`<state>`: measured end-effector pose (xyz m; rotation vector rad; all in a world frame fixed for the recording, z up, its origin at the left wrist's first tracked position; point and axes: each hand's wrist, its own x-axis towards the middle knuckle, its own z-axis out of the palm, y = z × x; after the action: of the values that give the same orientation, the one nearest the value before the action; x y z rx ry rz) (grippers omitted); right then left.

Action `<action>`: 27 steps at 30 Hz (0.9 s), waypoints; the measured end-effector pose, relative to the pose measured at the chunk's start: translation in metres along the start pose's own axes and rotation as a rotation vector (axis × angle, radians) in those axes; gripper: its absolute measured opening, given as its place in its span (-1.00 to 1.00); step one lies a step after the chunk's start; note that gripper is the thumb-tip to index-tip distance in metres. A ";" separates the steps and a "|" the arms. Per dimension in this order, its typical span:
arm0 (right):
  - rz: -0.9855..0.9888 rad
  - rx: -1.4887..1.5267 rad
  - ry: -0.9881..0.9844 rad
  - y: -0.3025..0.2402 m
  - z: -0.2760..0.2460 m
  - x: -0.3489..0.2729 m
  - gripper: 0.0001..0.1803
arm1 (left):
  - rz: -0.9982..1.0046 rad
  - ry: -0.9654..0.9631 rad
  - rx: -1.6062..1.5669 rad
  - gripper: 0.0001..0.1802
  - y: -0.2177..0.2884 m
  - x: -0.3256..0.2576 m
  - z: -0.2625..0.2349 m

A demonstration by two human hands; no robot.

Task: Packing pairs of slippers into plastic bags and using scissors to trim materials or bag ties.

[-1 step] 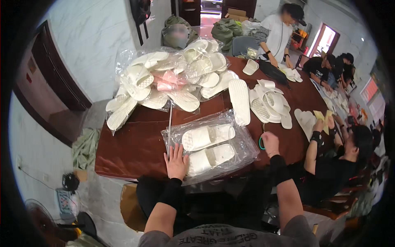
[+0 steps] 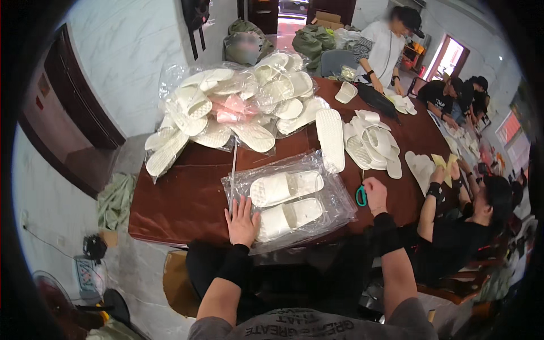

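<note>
A pair of white slippers [image 2: 287, 189] lies side by side inside a clear plastic bag [image 2: 341, 199] near the table's front edge. My left hand [image 2: 243, 221] rests flat with fingers spread on the bag's left edge, beside the slippers. Right of the bag, my right hand [image 2: 375, 196] is closed, its fingers curled at the green handles of a pair of scissors [image 2: 361, 196]. The blades point away from me and partly show; the fingertips are partly hidden. A single white slipper [image 2: 329, 140] stands just beyond the bag, sole side showing.
Bagged white slippers [image 2: 195, 105], with a pink pair [image 2: 232, 109], heap on the brown tabletop [image 2: 175, 198] at the far left. Loose white slippers [image 2: 372, 141] pile to the right. A co-worker [image 2: 481, 209] sits at the right; another person [image 2: 385, 45] stands at the far side.
My right hand has shifted slightly right and up, and more of the scissors' green handles shows. My left hand and the bagged slippers have stayed in place.
</note>
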<state>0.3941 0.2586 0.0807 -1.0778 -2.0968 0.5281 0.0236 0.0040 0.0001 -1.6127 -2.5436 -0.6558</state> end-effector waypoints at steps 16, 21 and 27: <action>0.588 0.484 -0.768 -0.017 0.111 0.018 -0.74 | -0.027 -0.024 -0.080 -0.28 -0.017 0.004 -0.007; 0.866 0.501 -0.418 -0.011 0.123 0.036 -0.58 | -0.011 -0.031 -0.073 -0.22 -0.011 0.009 -0.009; 0.939 0.573 -0.494 -0.031 0.148 0.041 -0.35 | 0.004 -0.033 -0.043 -0.16 -0.016 0.006 -0.015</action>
<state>0.2502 0.2696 0.0186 -1.6266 -1.4904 1.8656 0.0041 -0.0022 0.0100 -1.6546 -2.5657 -0.6943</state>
